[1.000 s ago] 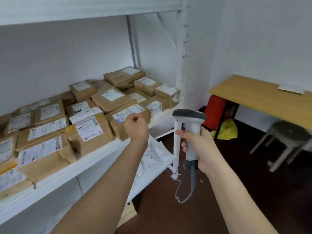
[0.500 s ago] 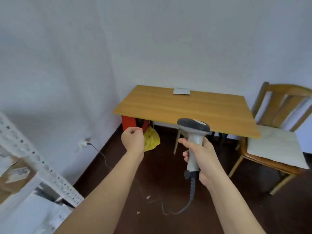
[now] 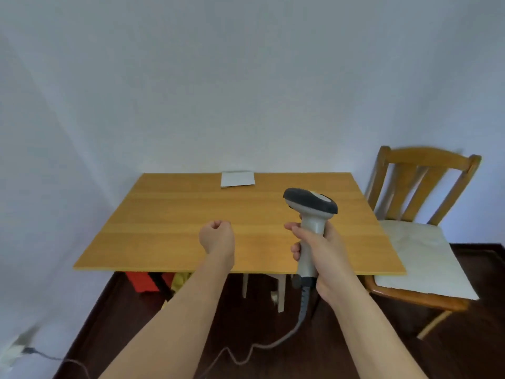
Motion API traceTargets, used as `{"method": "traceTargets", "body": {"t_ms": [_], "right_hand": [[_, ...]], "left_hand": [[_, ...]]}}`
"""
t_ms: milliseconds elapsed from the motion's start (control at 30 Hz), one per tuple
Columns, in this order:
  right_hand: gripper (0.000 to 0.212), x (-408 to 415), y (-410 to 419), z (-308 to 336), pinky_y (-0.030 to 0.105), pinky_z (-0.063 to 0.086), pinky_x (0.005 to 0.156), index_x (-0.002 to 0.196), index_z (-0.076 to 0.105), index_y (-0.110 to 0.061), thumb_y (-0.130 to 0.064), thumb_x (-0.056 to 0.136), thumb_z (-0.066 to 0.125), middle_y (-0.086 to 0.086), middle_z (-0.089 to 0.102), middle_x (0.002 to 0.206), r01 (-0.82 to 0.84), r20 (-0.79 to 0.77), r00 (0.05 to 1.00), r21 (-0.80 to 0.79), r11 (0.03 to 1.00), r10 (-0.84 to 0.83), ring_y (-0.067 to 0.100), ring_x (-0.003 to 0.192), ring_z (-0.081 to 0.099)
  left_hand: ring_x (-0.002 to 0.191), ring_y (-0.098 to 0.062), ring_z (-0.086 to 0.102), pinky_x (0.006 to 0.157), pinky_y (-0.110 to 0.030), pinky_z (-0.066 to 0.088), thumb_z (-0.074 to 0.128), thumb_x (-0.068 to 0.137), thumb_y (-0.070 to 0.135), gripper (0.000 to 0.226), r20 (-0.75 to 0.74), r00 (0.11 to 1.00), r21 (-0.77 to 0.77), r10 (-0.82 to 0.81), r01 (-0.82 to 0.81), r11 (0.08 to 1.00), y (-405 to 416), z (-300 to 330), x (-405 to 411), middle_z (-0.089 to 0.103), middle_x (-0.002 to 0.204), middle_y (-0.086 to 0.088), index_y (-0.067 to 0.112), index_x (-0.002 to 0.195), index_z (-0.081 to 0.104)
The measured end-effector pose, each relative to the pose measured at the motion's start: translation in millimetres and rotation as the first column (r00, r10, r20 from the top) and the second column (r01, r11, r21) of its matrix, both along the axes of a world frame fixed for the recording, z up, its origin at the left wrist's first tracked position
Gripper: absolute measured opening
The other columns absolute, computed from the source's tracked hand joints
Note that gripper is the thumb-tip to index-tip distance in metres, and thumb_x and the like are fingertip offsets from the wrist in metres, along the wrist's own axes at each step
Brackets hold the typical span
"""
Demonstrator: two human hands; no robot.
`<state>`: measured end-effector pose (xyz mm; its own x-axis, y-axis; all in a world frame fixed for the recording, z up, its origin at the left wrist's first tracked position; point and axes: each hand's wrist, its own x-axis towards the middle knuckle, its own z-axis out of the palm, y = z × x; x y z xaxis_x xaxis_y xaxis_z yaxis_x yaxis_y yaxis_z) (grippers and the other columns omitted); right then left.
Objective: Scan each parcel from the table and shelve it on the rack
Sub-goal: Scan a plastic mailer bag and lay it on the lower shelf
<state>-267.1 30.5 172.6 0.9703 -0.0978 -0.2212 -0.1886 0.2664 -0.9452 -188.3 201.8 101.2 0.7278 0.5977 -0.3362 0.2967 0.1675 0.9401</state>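
Note:
A wooden table [image 3: 169, 228] stands in front of me against the white wall. One flat white parcel [image 3: 237, 178] lies at its far edge. My right hand [image 3: 318, 248] grips a grey handheld barcode scanner [image 3: 311, 212] upright over the table's right part, its dark head pointing left. My left hand [image 3: 217, 237] hovers over the table's near middle, fingers curled into a fist and holding nothing. The rack with the shelved parcels is out of view.
A wooden chair [image 3: 418, 214] with a pale cushion stands to the right of the table. The scanner's cable [image 3: 262, 348] trails down across the dark floor. Red and yellow items [image 3: 161, 280] and a pale stool [image 3: 276, 288] sit under the table. A wall socket [image 3: 13, 351] is at lower left.
My view has swung right, away from the rack full of brown parcels, to face the table squarely. Both hands kept their pose, the scanner still in the right.

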Motion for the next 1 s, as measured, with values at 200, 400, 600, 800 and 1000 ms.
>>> {"method": "traceTargets", "body": {"t_ms": [200, 400, 600, 800, 1000], "right_hand": [[0.026, 131, -28, -16, 0.03, 0.047, 0.056, 0.117, 0.058, -0.019, -0.006, 0.094, 0.06, 0.006, 0.073, 0.104, 0.015, -0.021, 1.0, -0.002, 1.0, -0.015, 0.014, 0.057, 0.053], [0.021, 267, -46, -37, 0.028, 0.046, 0.055, 0.111, 0.059, -0.018, -0.005, 0.094, 0.059, 0.007, 0.073, 0.105, -0.066, -0.109, 0.992, -0.002, 0.998, 0.065, 0.013, 0.055, 0.052], [0.021, 386, -35, -41, 0.029, 0.047, 0.059, 0.109, 0.057, -0.019, -0.006, 0.093, 0.059, 0.006, 0.071, 0.109, -0.099, -0.118, 0.989, -0.063, 0.993, 0.092, 0.014, 0.06, 0.052], [0.019, 454, 3, -72, 0.029, 0.047, 0.062, 0.107, 0.059, -0.021, -0.008, 0.093, 0.061, 0.002, 0.072, 0.107, -0.121, -0.156, 0.982, -0.086, 0.989, 0.106, 0.012, 0.062, 0.053], [0.021, 505, 41, -117, 0.029, 0.049, 0.063, 0.112, 0.06, -0.02, -0.009, 0.094, 0.061, -0.002, 0.073, 0.106, -0.094, -0.227, 0.972, -0.137, 0.986, 0.061, 0.013, 0.064, 0.054]], "left_hand": [[0.069, -0.022, 0.041, 0.057, -0.032, 0.034, 0.049, 0.093, 0.002, 0.011, -0.014, 0.999, -0.025, -0.037, 0.037, 0.999, -35, -22, 135, 0.048, 0.071, -0.005, 0.003, 0.088, 0.059], [0.061, -0.02, 0.041, 0.054, -0.031, 0.033, 0.05, 0.094, 0.004, 0.017, -0.145, 0.985, -0.001, 0.092, -0.093, 0.996, -28, -65, 244, 0.05, 0.072, -0.006, -0.002, 0.102, 0.064], [0.061, -0.018, 0.047, 0.049, -0.028, 0.036, 0.049, 0.09, -0.001, 0.014, -0.166, 0.986, 0.211, 0.031, 0.005, 0.978, -13, -73, 325, 0.057, 0.078, -0.008, 0.006, 0.088, 0.062], [0.075, -0.013, 0.051, 0.058, -0.022, 0.038, 0.053, 0.088, 0.001, 0.015, -0.258, 0.959, 0.46, -0.118, 0.229, 0.858, 32, -118, 385, 0.057, 0.103, -0.006, 0.009, 0.098, 0.059], [0.137, -0.022, 0.033, 0.103, -0.037, 0.041, 0.054, 0.091, 0.014, 0.042, -0.562, 0.748, 0.525, -0.354, 0.653, 0.546, 72, -189, 458, 0.023, 0.156, -0.001, 0.006, 0.132, 0.051]]}}
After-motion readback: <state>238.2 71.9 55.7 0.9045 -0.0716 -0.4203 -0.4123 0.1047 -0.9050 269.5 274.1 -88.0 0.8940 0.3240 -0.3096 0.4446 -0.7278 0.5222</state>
